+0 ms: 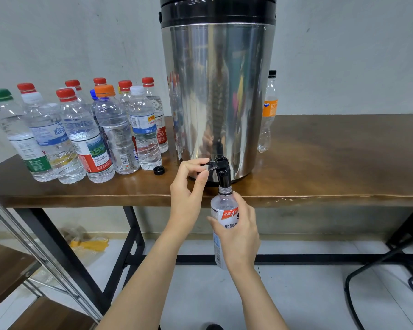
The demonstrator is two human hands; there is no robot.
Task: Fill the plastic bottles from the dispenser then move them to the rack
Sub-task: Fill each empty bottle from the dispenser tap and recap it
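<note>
The wooden table [332, 163] carries a steel dispenser [217, 91]. Capped bottles [81, 134] cluster at its nine o'clock beside a black cap [159, 170], with an orange-labelled bottle [268, 113] at three.

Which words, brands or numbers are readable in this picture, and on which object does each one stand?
"外星人", last character half covered: held bottle, in the right hand.
"4": its red banner.
"FANT", cut off: orange-labelled bottle.
"凉白水": right white-capped bottle.
"凉白": left white-capped bottle.
Other labels: too small to read.

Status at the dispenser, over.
Left hand pinching tap lever. Right hand gripping uncapped bottle, mouth up at spout. Loose black cap on table, out of the way.
</note>
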